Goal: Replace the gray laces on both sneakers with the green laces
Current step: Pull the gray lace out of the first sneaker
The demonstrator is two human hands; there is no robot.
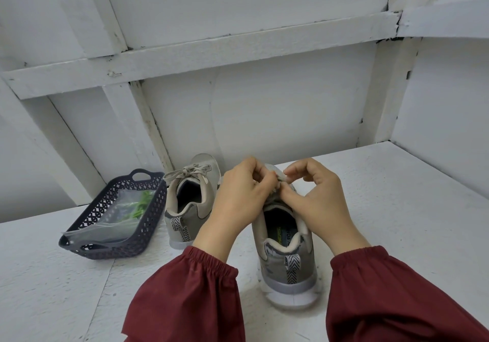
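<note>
We pinch the gray lace (278, 180) of the near sneaker (285, 246) with both hands together over its tongue, our left hand (242, 196) curled on it from one side and our right hand (315, 196) from the other, heel toward us on the white table (383, 209). The other sneaker (190, 201) stands just to the left with its gray bow (186, 171) tied. Farther left, a dark basket (148, 225) holds a clear bag (111, 222) with the green laces (141, 205) inside.
</note>
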